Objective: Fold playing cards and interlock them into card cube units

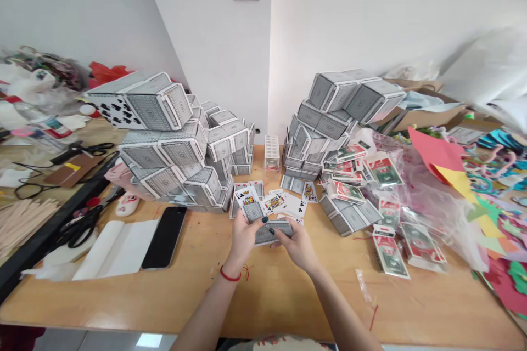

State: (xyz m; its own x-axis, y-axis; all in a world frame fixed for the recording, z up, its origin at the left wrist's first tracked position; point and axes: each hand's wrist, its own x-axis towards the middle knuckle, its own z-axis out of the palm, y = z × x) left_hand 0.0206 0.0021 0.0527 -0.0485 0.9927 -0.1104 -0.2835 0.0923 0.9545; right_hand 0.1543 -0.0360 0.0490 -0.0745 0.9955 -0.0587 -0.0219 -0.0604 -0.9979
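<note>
My left hand and my right hand meet over the wooden table, both closed on one small stack of grey-backed playing cards. Loose cards, some face up, lie just beyond my fingers. A big heap of grey-backed card blocks rises at the left. A second heap of card blocks stands at the right. A red band circles my left wrist.
A black phone and white paper lie left of my hands, with scissors further left. Red-and-green card boxes in clear plastic lie to the right, beside coloured paper scraps. A wall corner stands behind.
</note>
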